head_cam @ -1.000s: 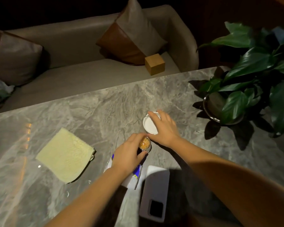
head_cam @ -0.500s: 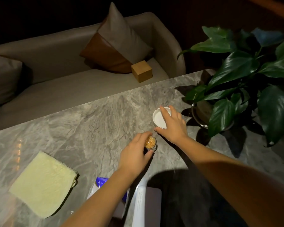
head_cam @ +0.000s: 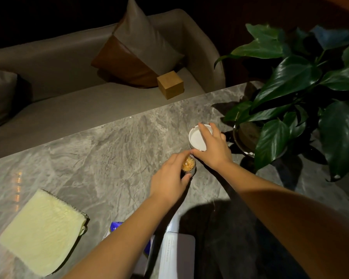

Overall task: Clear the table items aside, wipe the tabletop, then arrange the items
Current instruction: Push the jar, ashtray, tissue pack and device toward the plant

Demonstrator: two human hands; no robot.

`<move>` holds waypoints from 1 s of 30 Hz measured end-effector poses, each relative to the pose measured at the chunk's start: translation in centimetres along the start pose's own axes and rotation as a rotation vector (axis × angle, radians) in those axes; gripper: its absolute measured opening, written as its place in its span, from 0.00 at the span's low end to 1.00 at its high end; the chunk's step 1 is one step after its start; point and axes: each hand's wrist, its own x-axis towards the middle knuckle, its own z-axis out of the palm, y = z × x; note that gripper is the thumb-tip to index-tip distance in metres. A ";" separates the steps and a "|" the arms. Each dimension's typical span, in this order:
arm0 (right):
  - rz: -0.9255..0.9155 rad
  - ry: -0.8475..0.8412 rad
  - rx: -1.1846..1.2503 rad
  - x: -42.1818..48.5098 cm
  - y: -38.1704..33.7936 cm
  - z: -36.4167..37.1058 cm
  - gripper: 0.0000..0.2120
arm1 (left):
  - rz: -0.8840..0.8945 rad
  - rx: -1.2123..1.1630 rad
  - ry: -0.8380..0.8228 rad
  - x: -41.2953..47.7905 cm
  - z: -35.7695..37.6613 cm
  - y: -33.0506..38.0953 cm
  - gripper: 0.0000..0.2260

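Upright toothpick jar [head_cam: 188, 165] within left hand [head_cam: 170, 181].

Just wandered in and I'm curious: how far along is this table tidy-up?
Done: nothing clearly finished. In hand: the left hand grips the toothpick jar, and the right hand holds the white ashtray beside the potted plant. Left: the yellow cloth lies folded and untouched, so wiping may remain.
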 end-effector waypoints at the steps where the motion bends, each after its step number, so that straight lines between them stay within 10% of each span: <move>1: 0.005 0.001 0.004 0.0 0.0 0.0 0.40 | 0.000 0.001 0.001 0.1 0.0 0.0 0.26; 22: -0.023 -0.005 0.098 -2.2 0.6 -0.3 0.45 | -0.156 -0.196 0.010 -0.7 -0.8 -1.0 0.41; 30: 0.160 0.121 0.280 -7.8 0.0 -1.2 0.32 | 0.003 0.101 -0.334 -9.8 -5.9 -4.8 0.36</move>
